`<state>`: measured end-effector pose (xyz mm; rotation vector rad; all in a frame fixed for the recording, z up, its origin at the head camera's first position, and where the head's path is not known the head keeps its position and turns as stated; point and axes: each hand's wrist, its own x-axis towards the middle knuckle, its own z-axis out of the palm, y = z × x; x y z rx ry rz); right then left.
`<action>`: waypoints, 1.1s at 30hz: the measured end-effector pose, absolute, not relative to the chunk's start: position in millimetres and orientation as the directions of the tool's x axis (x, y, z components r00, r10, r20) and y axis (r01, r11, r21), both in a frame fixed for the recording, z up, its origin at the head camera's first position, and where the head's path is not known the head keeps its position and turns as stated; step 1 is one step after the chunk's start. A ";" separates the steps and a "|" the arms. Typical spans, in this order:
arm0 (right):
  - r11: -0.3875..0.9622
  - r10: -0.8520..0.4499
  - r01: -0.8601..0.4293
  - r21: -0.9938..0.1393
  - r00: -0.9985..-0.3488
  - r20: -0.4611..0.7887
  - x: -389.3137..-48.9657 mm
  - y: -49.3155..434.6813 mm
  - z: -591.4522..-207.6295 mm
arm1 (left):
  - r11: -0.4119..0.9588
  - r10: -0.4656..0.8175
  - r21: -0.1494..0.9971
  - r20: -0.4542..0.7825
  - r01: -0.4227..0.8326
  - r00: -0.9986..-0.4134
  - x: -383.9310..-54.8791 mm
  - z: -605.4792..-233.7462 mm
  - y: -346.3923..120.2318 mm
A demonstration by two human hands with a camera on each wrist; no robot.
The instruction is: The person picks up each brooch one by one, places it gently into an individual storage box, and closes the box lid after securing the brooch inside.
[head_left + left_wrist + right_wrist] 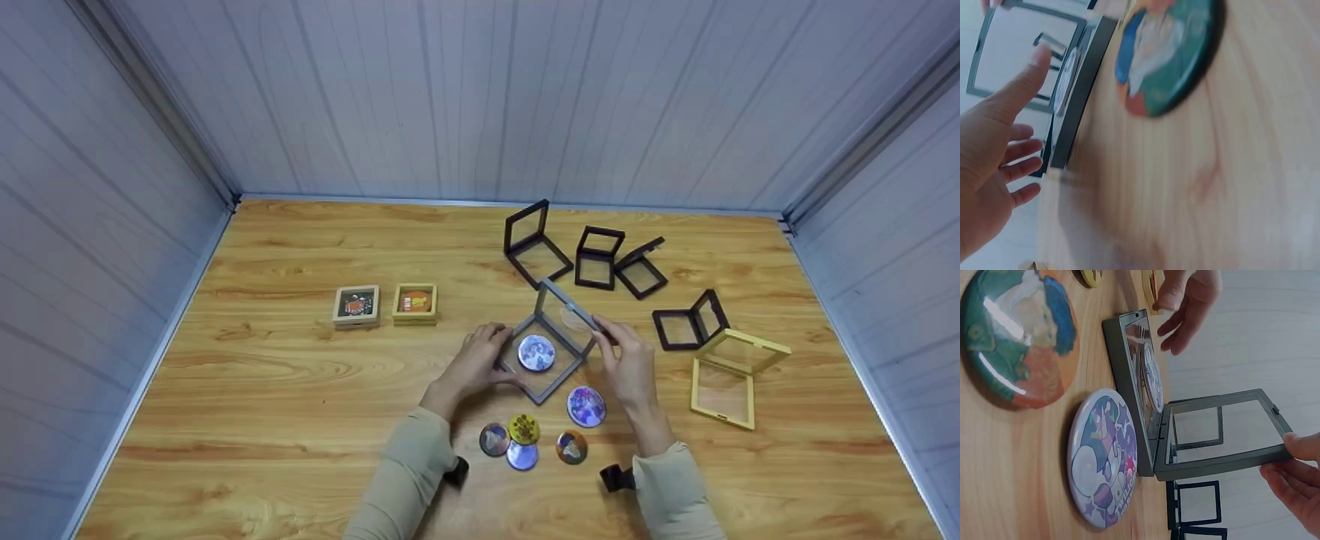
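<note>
A grey hinged display frame (545, 394) with clear film panes stands unfolded on the table, its lid (1224, 464) raised. On the film of its lower half lies a round badge (536, 353) with a blue and white picture. My right hand (628, 366) pinches the free edge of the lid between thumb and fingers. Beside the lower half's left corner is my left hand (474, 361), its fingers loosely bent; the right wrist view shows them a little apart from the frame. Nearest to the frame on the table is a purple badge (1103, 458) with a cartoon design.
Closer to me lie several other badges, among them a yellow one (524, 429) and a portrait one (571, 447). Open black frames (596, 270) and a yellow frame (722, 405) stand behind and right. Two closed frames with pictures (356, 306) sit at left.
</note>
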<state>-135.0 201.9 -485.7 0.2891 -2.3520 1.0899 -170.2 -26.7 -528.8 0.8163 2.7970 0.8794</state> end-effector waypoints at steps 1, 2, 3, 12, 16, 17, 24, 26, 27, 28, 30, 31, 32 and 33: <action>0.650 0.028 -0.395 -0.649 -0.841 0.540 -134.7 201.8 -485.7 | 0.682 0.525 0.568 0.057 0.460 -0.849 -169.9 -529.0 -28.9; 0.649 0.029 -0.392 -0.652 -0.844 0.536 -134.3 201.6 -485.7 | 0.676 0.528 0.581 0.047 0.453 -0.848 -169.6 -528.9 -30.7; 0.647 0.029 -0.392 -0.654 -0.845 0.534 -134.1 201.4 -485.6 | 0.671 0.530 0.591 0.041 0.448 -0.847 -169.6 -529.1 -32.1; 0.652 -0.003 -0.416 -0.634 -0.838 0.546 -131.8 200.1 -485.9 | 0.607 0.512 0.674 0.073 0.421 -0.856 -172.1 -535.6 -36.9; 0.644 -0.021 -0.425 -0.635 -0.841 0.541 -128.5 197.4 -485.4 | 0.583 0.496 0.692 0.113 0.426 -0.861 -173.9 -540.0 -37.5; 0.646 -0.024 -0.424 -0.635 -0.843 0.538 -127.5 196.7 -485.1 | 0.579 0.494 0.694 0.119 0.428 -0.861 -174.3 -540.8 -37.4; 0.640 -0.043 -0.410 -0.650 -0.864 0.502 -121.2 191.3 -484.9 | 0.571 0.473 0.720 0.102 0.393 -0.875 -176.3 -542.4 -38.1; 0.635 -0.058 -0.423 -0.646 -0.861 0.506 -119.6 189.6 -485.7 | 0.569 0.476 0.721 0.104 0.396 -0.873 -176.7 -542.8 -38.7; 0.634 -0.067 -0.433 -0.641 -0.857 0.511 -118.7 188.9 -486.6 | 0.568 0.476 0.721 0.104 0.396 -0.873 -176.9 -542.9 -38.9; 0.634 -0.076 -0.443 -0.634 -0.852 0.518 -117.9 188.1 -487.6 | 0.567 0.477 0.723 0.104 0.396 -0.873 -177.1 -543.1 -39.1; 0.633 -0.099 -0.468 -0.616 -0.839 0.535 -116.4 186.4 -489.3 | 0.566 0.478 0.723 0.103 0.396 -0.872 -177.7 -543.3 -39.3; 0.634 -0.110 -0.480 -0.606 -0.832 0.544 -115.6 185.5 -490.2 | 0.565 0.478 0.723 0.106 0.397 -0.872 -177.9 -543.2 -39.6; 0.634 -0.122 -0.492 -0.597 -0.826 0.551 -114.6 184.5 -491.1 | 0.564 0.476 0.724 0.108 0.398 -0.873 -178.1 -543.2 -39.8; 0.633 -0.133 -0.500 -0.590 -0.822 0.554 -113.5 183.4 -492.2 | 0.563 0.474 0.727 0.105 0.392 -0.874 -178.3 -543.0 -39.8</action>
